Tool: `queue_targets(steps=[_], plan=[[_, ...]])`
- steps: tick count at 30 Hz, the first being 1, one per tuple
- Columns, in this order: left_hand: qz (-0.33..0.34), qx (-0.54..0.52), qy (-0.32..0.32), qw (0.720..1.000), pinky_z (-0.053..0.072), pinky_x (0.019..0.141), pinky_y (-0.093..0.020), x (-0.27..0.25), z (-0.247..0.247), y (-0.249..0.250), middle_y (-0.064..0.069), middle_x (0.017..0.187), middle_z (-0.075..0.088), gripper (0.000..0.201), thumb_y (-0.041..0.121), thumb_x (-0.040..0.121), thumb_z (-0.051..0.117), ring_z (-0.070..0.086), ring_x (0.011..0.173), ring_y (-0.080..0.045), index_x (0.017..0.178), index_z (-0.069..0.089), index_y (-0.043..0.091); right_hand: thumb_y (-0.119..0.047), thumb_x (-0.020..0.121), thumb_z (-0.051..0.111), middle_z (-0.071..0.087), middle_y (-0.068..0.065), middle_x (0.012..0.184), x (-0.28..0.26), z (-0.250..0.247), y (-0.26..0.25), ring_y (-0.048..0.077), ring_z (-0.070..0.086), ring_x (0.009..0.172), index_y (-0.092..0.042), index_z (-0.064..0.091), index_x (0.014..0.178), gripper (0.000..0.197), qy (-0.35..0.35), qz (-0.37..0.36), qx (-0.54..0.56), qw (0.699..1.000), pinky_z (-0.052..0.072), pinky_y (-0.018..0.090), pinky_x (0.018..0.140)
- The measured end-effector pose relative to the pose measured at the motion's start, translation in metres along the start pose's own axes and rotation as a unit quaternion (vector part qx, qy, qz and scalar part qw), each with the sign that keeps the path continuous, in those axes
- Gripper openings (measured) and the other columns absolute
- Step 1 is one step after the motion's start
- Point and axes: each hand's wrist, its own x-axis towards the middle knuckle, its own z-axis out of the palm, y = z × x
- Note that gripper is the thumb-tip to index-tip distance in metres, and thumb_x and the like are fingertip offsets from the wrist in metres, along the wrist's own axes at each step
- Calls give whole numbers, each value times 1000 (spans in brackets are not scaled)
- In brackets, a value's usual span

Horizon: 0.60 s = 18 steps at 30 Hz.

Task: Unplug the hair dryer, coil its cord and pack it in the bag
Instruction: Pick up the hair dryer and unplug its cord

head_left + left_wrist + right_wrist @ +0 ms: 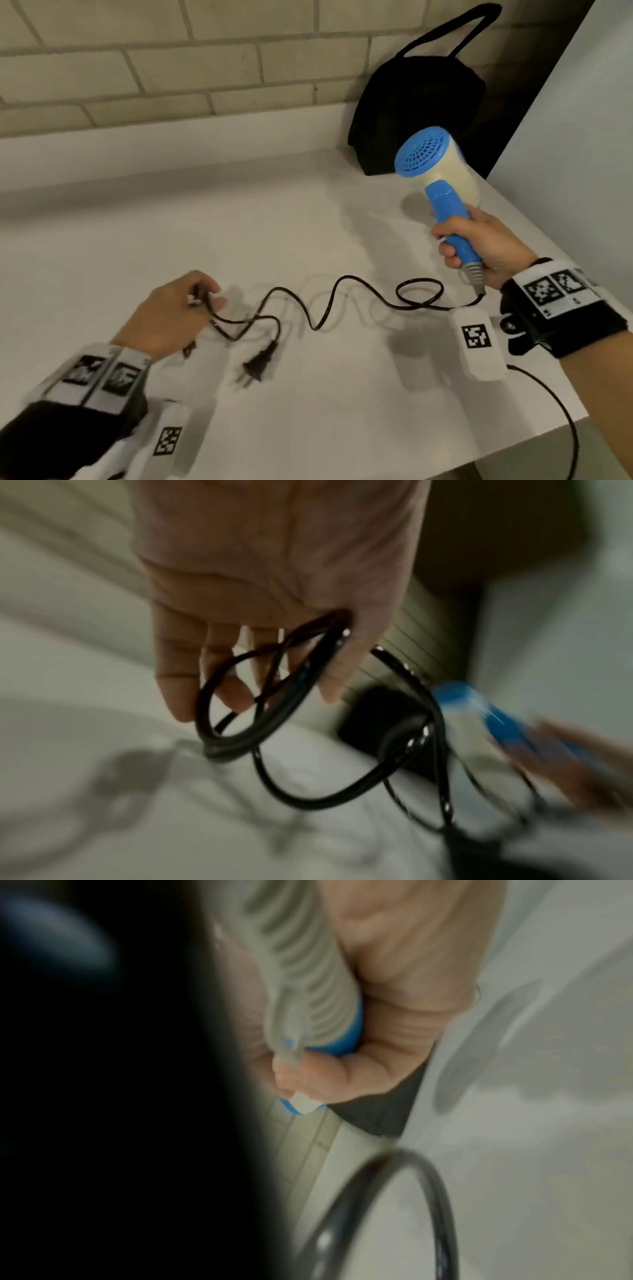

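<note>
My right hand (479,240) grips the blue handle of the blue and cream hair dryer (438,164) and holds it upright above the white counter. In the right wrist view, my fingers (394,1015) wrap the handle (346,1039) beside its grey ribbed cord sleeve (308,974). The black cord (325,308) snakes leftward across the counter to my left hand (178,315), which pinches it. A few loops of cord (240,739) hang from that hand (274,588). The plug (258,365) lies free on the counter. A black bag (418,113) leans against the wall, behind the dryer.
The white counter (205,222) runs back to a pale tiled wall (171,68). Its right edge falls off beside a light wall (582,120). A separate thin black cable (565,428) hangs over the front right corner from my wrist gear.
</note>
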Motion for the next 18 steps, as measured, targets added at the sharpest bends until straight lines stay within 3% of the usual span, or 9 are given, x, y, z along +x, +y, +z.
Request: queue_targets(steps=[2,5,7,8,10,12,14,16,18], plan=[[-56,-102,65,991,49,61,-35,5,-24,-29,-10,80,59,15,15,87,57,57,53,-15,75,57,23,0,82,49,42,2,68,3,-14,-13,4,42,34,-14,44,88,16,29,-37,13,999,33,13,32],[-157,-218,165,949,46,30,-20,15,-55,-67,-10,76,52,21,18,91,50,55,36,-4,103,55,1,0,81,49,40,1,66,6,-33,-37,4,41,32,-22,43,75,24,104,-112,13,988,33,13,32],[-196,-255,217,922,51,34,-23,20,-52,-61,-11,91,49,44,31,87,57,59,58,-16,117,49,0,-5,77,52,37,0,64,8,-37,-59,3,41,32,-24,41,71,23,142,-152,12,978,33,13,33],[-190,-261,218,921,58,47,-29,20,-42,-46,-11,101,45,50,35,84,61,56,71,-22,119,47,2,-9,74,53,36,-1,64,10,-36,-70,2,41,32,-23,39,70,20,144,-163,15,976,32,12,32],[-117,-264,138,947,56,79,-35,10,-6,5,-6,114,35,53,29,81,64,53,88,-24,123,41,9,-14,69,54,36,-2,64,11,-24,-89,2,41,34,-22,39,72,18,117,-191,23,974,31,12,32],[-20,-240,-41,970,48,84,-18,-9,30,66,-2,127,30,62,25,81,64,50,100,-14,132,30,16,-9,73,54,39,-1,65,8,-5,-104,4,41,36,-25,41,77,21,67,-244,3,967,33,14,34],[55,-139,-225,963,34,97,-17,-21,52,99,3,142,17,77,35,79,64,35,119,-7,139,18,25,-7,74,55,43,-1,66,-2,16,-116,7,43,38,-28,44,82,25,26,-293,-50,954,35,16,36],[100,-56,-253,961,24,105,-21,-16,48,101,11,147,7,79,43,78,63,22,132,-7,140,16,30,-9,74,58,45,-1,68,-10,33,-122,8,45,41,-29,45,86,26,-9,-321,-91,943,37,18,38],[129,-85,-171,973,23,106,-19,-9,30,103,10,146,18,72,45,76,64,24,129,-2,136,27,31,-6,76,57,46,-1,70,-13,47,-124,10,45,43,-27,45,90,28,-27,-330,-109,937,38,19,38]])
